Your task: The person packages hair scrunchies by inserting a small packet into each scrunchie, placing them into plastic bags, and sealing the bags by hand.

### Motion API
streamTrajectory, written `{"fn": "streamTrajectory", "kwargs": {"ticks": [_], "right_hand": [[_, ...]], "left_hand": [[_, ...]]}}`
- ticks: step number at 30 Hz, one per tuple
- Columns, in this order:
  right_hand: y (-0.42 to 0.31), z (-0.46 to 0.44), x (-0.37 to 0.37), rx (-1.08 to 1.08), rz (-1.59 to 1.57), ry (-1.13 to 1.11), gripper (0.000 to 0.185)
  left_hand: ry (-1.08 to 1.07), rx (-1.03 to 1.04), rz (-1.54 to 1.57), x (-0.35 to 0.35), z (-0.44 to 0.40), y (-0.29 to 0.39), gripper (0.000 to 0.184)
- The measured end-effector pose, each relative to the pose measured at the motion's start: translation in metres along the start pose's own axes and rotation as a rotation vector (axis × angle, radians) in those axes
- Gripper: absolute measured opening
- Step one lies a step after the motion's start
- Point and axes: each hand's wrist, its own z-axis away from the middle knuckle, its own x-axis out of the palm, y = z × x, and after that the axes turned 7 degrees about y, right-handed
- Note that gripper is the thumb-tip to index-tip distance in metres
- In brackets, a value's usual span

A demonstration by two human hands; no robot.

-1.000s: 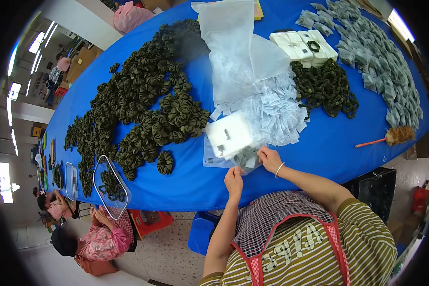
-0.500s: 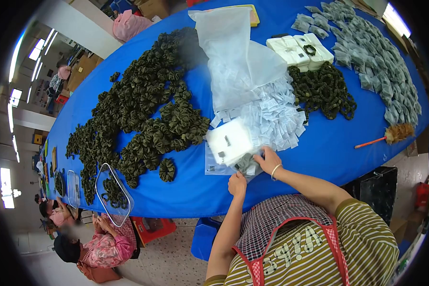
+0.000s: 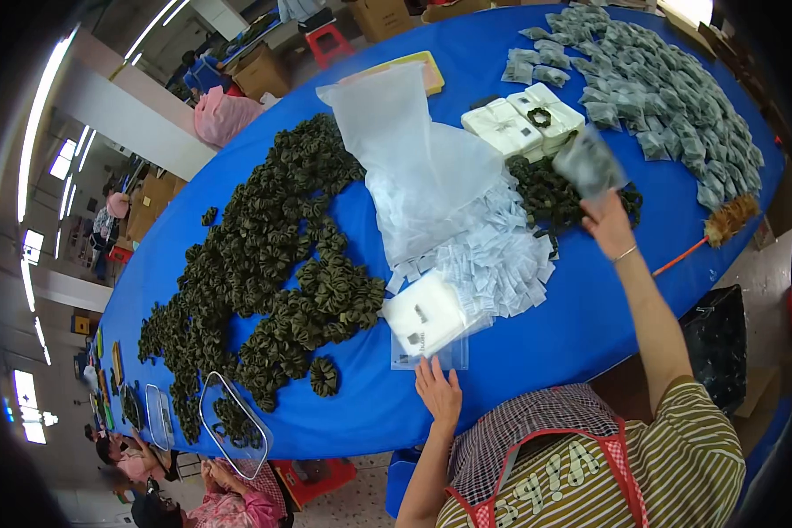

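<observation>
My right hand (image 3: 609, 227) is raised over the right part of the table, its fingertips at the lower edge of a clear bag (image 3: 591, 165) with something dark grey-green inside. The bag is smeared by motion and hangs above a heap of dark green scrunchies (image 3: 539, 187). Fingers spread, my left hand (image 3: 438, 392) touches the near edge of a stack of clear plastic bags (image 3: 427, 312). Beside that stack lies a pile of small white packets (image 3: 502, 273), partly under a large translucent bag (image 3: 414, 167). A big heap of scrunchies (image 3: 273, 255) spreads to the left.
Many filled bags (image 3: 669, 97) cover the far right of the blue table (image 3: 554, 343). White stacks (image 3: 519, 123), a yellow tray (image 3: 433, 75) and a duster (image 3: 730, 222) lie around. A clear basket (image 3: 235, 427) sits front left, near a person in pink (image 3: 233, 502).
My right hand has moved from the bag stack up and right, carrying the filled bag. My left hand has opened and lies at the stack's near edge. The view has shifted.
</observation>
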Motion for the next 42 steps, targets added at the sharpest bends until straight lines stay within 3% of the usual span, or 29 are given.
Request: {"fn": "streamTrajectory", "kwargs": {"ticks": [2,3,6,7,10,12,15,18,21,24,25,28,32,35,38,42], "right_hand": [[-0.016,-0.021,-0.009,-0.044,0.166,0.193,0.039],[-0.008,-0.018,-0.006,-0.045,0.431,0.157,0.039],[0.053,0.02,0.013,-0.127,0.805,-0.173,0.023],[0.088,0.018,0.007,-0.249,0.858,-0.34,0.015],[0.13,0.04,0.038,-0.522,1.186,-0.449,0.013],[0.14,0.024,0.055,-0.835,1.335,-0.378,0.008],[0.151,-0.03,0.068,-1.073,1.667,-0.172,0.013],[0.145,-0.053,0.075,-0.807,1.998,-0.229,0.021],[0.145,-0.056,0.065,-0.961,1.868,-0.353,0.022],[0.141,-0.03,0.054,-1.265,1.55,-0.346,0.018],[0.141,-0.016,0.048,-1.2,1.436,-0.296,0.016],[0.141,0.027,0.024,-0.624,1.266,0.011,0.017],[0.11,0.009,-0.025,-0.618,1.219,0.019,0.009],[0.074,-0.017,-0.04,-0.881,1.572,-0.217,0.006],[0.063,-0.048,-0.052,-0.993,1.904,-0.697,0.013],[0.078,-0.073,-0.056,-1.219,1.949,-0.81,0.014]], "left_hand": [[-0.108,0.001,-0.025,0.008,-0.008,-0.001,0.051],[-0.128,0.026,-0.057,0.014,-0.013,-0.003,0.051],[-0.151,0.074,-0.08,0.031,-0.033,-0.007,0.05],[-0.153,0.084,-0.078,0.033,-0.04,-0.01,0.049],[-0.183,0.113,-0.074,0.039,-0.063,-0.015,0.048],[-0.19,0.115,-0.068,0.041,-0.074,-0.02,0.047],[-0.134,0.124,-0.046,0.047,-0.07,-0.029,0.046],[-0.078,0.074,0.016,0.05,-0.068,-0.031,0.045],[-0.062,0.035,0.042,0.047,-0.068,-0.03,0.043],[-0.045,0.039,0.051,0.048,-0.069,-0.029,0.041],[-0.047,0.035,0.053,0.049,-0.069,-0.029,0.041],[-0.033,0.042,0.067,0.05,-0.069,-0.03,0.041],[0.0,0.064,0.113,0.052,-0.066,-0.032,0.039],[0.08,0.066,0.219,0.048,-0.062,-0.035,0.039],[0.139,0.072,0.271,0.033,-0.061,-0.026,0.036],[0.173,0.016,0.254,0.011,-0.041,-0.032,0.03]]}}
